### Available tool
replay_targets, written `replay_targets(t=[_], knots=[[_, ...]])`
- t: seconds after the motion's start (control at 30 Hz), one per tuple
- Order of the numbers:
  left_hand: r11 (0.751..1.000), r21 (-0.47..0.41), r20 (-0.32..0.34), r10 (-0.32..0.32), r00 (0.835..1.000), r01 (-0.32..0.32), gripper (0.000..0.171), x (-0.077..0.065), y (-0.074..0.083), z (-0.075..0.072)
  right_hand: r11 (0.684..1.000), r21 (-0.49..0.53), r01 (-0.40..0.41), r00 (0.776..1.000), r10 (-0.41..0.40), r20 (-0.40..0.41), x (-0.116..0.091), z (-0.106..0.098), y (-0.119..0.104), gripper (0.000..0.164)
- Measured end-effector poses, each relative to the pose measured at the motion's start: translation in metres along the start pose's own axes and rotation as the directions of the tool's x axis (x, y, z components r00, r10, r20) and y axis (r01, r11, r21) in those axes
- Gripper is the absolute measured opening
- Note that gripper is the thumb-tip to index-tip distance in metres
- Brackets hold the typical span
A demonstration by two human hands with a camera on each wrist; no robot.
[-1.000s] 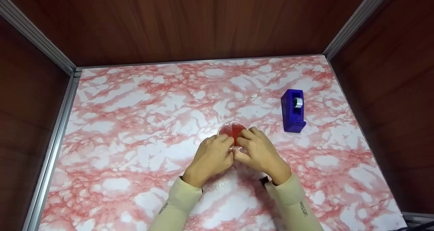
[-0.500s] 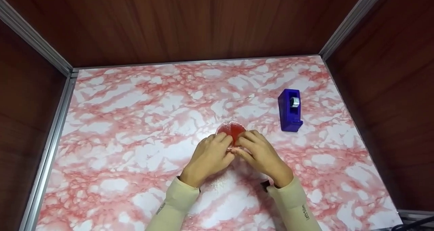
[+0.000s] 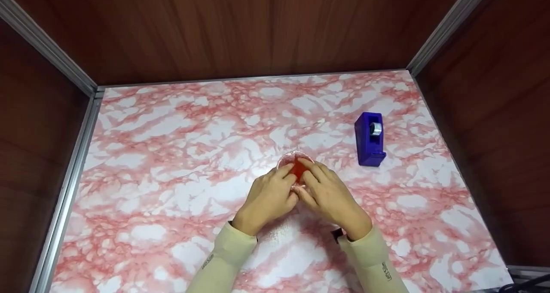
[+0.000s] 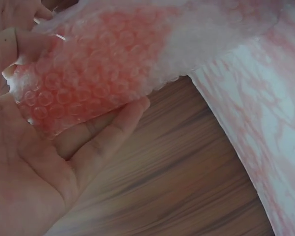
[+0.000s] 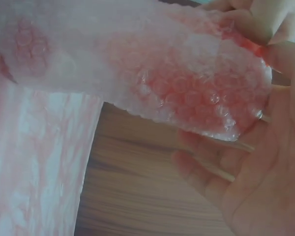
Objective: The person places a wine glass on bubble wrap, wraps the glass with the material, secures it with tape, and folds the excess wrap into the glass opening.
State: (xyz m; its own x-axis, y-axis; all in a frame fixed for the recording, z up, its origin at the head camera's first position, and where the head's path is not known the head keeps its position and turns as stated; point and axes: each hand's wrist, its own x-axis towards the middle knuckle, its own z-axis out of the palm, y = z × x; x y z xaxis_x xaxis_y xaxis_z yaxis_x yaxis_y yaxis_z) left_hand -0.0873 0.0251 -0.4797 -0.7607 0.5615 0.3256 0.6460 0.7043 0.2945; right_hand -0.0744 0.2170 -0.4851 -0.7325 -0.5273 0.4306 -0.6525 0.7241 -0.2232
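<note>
A roll of clear bubble wrap [image 3: 295, 153] stands at the middle of the table, its round open end facing up, with something red [image 3: 298, 171] inside; the red thing's kind is hidden. My left hand [image 3: 267, 195] holds the left side of the rim, fingers bent over the edge. On the other side, my right hand [image 3: 333, 194] holds the rim, its index finger reaching into the opening. Both wrist views show red through the bubble wrap [image 4: 103, 64], with each hand at its end. The two thumbs almost meet at the near edge.
A purple tape dispenser [image 3: 369, 142] with a roll of tape stands to the right of my hands. Dark wood-look panels [image 3: 253, 31] with metal frame strips bound the back and sides of the red-and-white marbled table [image 3: 172, 125]. A cable [image 3: 530, 283] lies at the lower right corner.
The right index finger has stretched forward into the wrap's opening, and the opening looks wider and rounder. The left fingers have shifted slightly at the rim. The tape dispenser stays on the right.
</note>
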Motion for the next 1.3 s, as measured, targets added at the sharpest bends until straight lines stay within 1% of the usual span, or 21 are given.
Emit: replay_targets(t=[0.13, 0.27, 0.37, 0.53, 0.67, 0.8, 0.87, 0.93, 1.0, 1.13, 1.3], knots=[[1.0, 0.022, 0.034, -0.011, 0.999, 0.011, 0.011, 0.002, 0.001, -0.002, 0.999, -0.013, -0.037, 0.999, 0.038, 0.026, 0.0, 0.001, -0.003, 0.032], [0.999, 0.028, 0.048, -0.019, 0.999, 0.018, 0.011, 0.004, 0.001, -0.003, 0.998, -0.004, -0.066, 0.996, 0.066, 0.054, -0.001, 0.002, -0.004, 0.029], [0.999, 0.041, 0.047, -0.027, 0.999, 0.025, 0.012, 0.005, 0.001, -0.004, 0.998, 0.0, -0.069, 0.996, 0.069, 0.055, 0.0, 0.004, -0.004, 0.028], [0.998, 0.051, 0.039, -0.039, 0.998, 0.037, 0.017, 0.005, 0.0, -0.004, 0.998, 0.044, -0.055, 0.998, 0.054, 0.025, -0.002, 0.011, -0.001, 0.026], [0.999, 0.044, 0.016, -0.018, 1.0, 0.018, 0.022, 0.005, 0.001, -0.001, 0.996, 0.082, -0.037, 0.999, 0.038, -0.012, -0.005, 0.014, 0.001, 0.026], [0.999, 0.032, -0.036, 0.004, 0.999, -0.003, 0.024, 0.005, 0.0, 0.003, 0.993, 0.113, -0.029, 0.999, 0.033, -0.03, -0.006, 0.015, 0.002, 0.023], [1.0, 0.024, -0.062, 0.015, 0.998, -0.014, 0.022, 0.004, 0.0, 0.006, 0.992, 0.122, -0.022, 0.999, 0.026, -0.032, -0.006, 0.014, 0.003, 0.019], [1.0, 0.013, -0.076, 0.027, 0.997, -0.026, 0.015, 0.002, 0.0, 0.008, 0.991, 0.131, -0.013, 0.999, 0.018, -0.038, -0.008, 0.013, 0.003, 0.014], [0.999, 0.009, -0.082, 0.036, 0.996, -0.036, 0.013, 0.0, 0.0, 0.01, 0.99, 0.144, -0.004, 0.999, 0.011, -0.045, -0.009, 0.012, 0.004, 0.01], [0.999, 0.005, -0.081, 0.036, 0.996, -0.035, 0.024, -0.002, 0.001, 0.012, 0.985, 0.174, -0.01, 0.999, 0.018, -0.045, -0.011, 0.009, 0.004, 0.01], [1.0, -0.02, -0.08, 0.011, 0.997, -0.013, 0.019, -0.002, 0.001, 0.012, 0.98, 0.196, -0.041, 0.999, 0.043, -0.01, -0.011, 0.009, 0.003, 0.011]])
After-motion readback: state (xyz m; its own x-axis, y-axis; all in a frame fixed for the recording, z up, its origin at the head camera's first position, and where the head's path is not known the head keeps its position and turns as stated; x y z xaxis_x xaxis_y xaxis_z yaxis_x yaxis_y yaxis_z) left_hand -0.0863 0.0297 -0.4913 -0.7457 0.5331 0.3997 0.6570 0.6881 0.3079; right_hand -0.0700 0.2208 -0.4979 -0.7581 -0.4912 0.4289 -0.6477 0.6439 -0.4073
